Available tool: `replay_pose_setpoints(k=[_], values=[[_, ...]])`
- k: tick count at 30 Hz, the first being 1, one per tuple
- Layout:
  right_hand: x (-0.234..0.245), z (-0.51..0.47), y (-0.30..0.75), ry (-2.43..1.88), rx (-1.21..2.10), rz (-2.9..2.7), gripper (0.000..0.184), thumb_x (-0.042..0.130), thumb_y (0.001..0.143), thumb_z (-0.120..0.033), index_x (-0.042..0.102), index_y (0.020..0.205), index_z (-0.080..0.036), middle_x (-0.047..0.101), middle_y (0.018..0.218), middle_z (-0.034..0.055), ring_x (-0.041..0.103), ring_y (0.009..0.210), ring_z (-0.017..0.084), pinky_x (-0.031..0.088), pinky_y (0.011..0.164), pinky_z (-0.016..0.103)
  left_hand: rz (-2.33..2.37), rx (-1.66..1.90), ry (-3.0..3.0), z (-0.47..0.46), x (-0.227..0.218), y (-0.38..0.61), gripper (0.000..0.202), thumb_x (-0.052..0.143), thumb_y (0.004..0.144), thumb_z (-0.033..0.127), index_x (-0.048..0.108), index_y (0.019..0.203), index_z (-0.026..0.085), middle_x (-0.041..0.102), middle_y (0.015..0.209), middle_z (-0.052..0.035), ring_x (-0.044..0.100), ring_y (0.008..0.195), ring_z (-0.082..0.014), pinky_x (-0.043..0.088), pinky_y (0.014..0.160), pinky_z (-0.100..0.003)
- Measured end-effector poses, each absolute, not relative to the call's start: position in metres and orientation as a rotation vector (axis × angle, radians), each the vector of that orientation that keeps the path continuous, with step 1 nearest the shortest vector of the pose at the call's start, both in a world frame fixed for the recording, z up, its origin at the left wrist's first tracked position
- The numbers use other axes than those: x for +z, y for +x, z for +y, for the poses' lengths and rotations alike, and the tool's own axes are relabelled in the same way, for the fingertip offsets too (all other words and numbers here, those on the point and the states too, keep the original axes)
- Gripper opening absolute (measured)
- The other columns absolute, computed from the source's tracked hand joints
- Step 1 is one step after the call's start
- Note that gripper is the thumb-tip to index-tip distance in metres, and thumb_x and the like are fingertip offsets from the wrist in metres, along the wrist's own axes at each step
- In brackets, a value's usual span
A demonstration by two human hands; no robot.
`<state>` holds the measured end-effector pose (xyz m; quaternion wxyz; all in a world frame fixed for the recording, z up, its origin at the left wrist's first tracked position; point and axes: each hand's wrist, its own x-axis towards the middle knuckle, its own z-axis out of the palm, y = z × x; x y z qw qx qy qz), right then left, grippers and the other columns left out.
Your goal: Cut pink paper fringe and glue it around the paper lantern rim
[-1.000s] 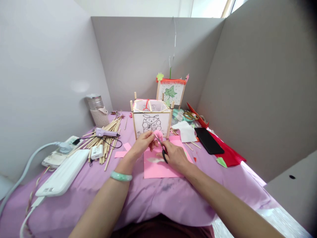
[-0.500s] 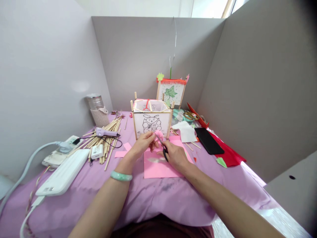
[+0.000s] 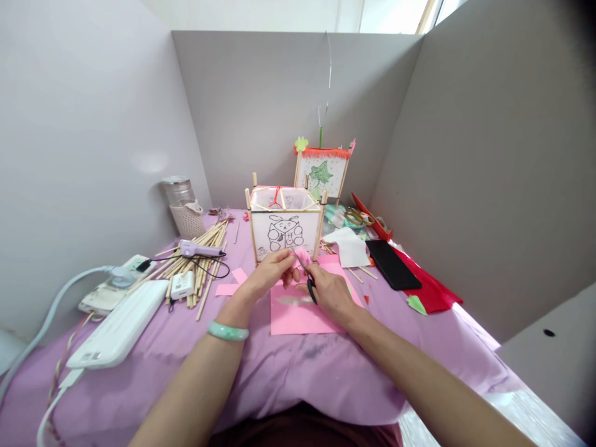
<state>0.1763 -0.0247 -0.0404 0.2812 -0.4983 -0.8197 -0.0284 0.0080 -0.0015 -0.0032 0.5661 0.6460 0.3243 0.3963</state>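
My right hand [image 3: 329,290] is closed around the dark handles of a pair of scissors [image 3: 310,280], whose blades point up and left. Between the blades and my left hand [image 3: 278,270] is a small pink paper piece [image 3: 303,256], its edge curled. My left fingers pinch it near the blade tips. Below both hands lies a pink paper sheet [image 3: 298,320] on the purple cloth. Just behind the hands stands a square lantern [image 3: 285,233] of wooden sticks and white panels, with a rabbit-like drawing on its front.
A finished-looking lantern [image 3: 321,171] with a green leaf stands at the back. On the left are wooden sticks [image 3: 212,239], a lilac glue gun [image 3: 200,249], a power bank [image 3: 121,323] and a jar [image 3: 180,202]. To the right lie a black phone [image 3: 393,265] and red cloth [image 3: 435,292].
The pink piece has turned slightly and shifted a little right and down by the blades. My left fingers have moved slightly; the rest stays in place.
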Motion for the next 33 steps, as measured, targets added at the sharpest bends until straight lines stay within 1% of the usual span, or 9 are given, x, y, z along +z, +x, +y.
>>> replay_pose_setpoints(k=[4,9,12,16,21,29,33], values=[[-0.0423,-0.0235,0.1772,-1.315,-0.087,-2.182,0.031,0.053,0.087,-0.04,0.054,0.11,-0.019,0.067,0.09,0.0043,0.064,0.074,0.017,0.038,0.056,0.023,0.753,0.93,1.51,-0.0019,-0.0031,0.0083,0.028,0.052,0.083,0.043,0.048,0.077,0.015,0.062,0.06,-0.001,0.05,0.042,-0.0078,0.037,0.042,-0.021],[-0.0407,-0.0237,0.1776,-1.352,-0.103,-2.17,0.036,0.055,0.085,-0.044,0.053,0.111,-0.019,0.068,0.085,0.0038,0.063,0.072,0.018,0.037,0.054,0.023,0.754,0.943,1.508,-0.0009,-0.0041,0.0083,0.025,0.053,0.082,0.039,0.047,0.075,0.016,0.062,0.061,-0.0007,0.05,0.042,-0.0071,0.037,0.042,-0.02],[-0.0389,-0.0245,0.1777,-1.357,-0.085,-2.168,0.034,0.055,0.085,-0.044,0.054,0.108,-0.019,0.067,0.083,0.0038,0.063,0.072,0.018,0.036,0.055,0.024,0.763,0.95,1.519,-0.0008,-0.0041,0.0079,0.023,0.052,0.083,0.037,0.046,0.075,0.016,0.062,0.061,-0.0005,0.05,0.042,-0.0072,0.037,0.042,-0.02],[-0.0378,-0.0251,0.1788,-1.342,-0.035,-2.184,0.029,0.054,0.086,-0.041,0.054,0.103,-0.018,0.066,0.085,0.0046,0.062,0.075,0.018,0.037,0.058,0.024,0.774,0.963,1.53,-0.0007,-0.0037,0.0077,0.024,0.053,0.082,0.038,0.048,0.076,0.016,0.062,0.062,-0.0006,0.049,0.042,-0.0066,0.037,0.043,-0.02],[-0.0391,-0.0255,0.1806,-1.324,0.001,-2.236,0.033,0.058,0.082,-0.043,0.051,0.104,-0.019,0.063,0.09,0.0043,0.061,0.077,0.017,0.036,0.059,0.024,0.805,1.025,1.483,0.0023,-0.0045,0.0082,0.021,0.054,0.081,0.036,0.049,0.077,0.016,0.06,0.059,0.0005,0.049,0.041,-0.0074,0.037,0.041,-0.019],[-0.0401,-0.0264,0.1793,-1.338,-0.006,-2.258,0.031,0.055,0.084,-0.044,0.05,0.103,-0.019,0.063,0.089,0.0034,0.06,0.075,0.016,0.033,0.059,0.024,0.827,1.037,1.471,0.0018,-0.0033,0.0085,0.018,0.052,0.082,0.033,0.049,0.077,0.015,0.06,0.058,0.0005,0.049,0.04,-0.0075,0.038,0.04,-0.019],[-0.0414,-0.0255,0.178,-1.352,-0.036,-2.25,0.031,0.055,0.085,-0.044,0.051,0.101,-0.019,0.064,0.087,0.0035,0.062,0.074,0.018,0.033,0.057,0.024,0.816,1.029,1.473,0.0024,-0.0036,0.0085,0.021,0.053,0.082,0.036,0.048,0.076,0.016,0.06,0.059,0.0005,0.049,0.041,-0.0076,0.038,0.041,-0.02]])
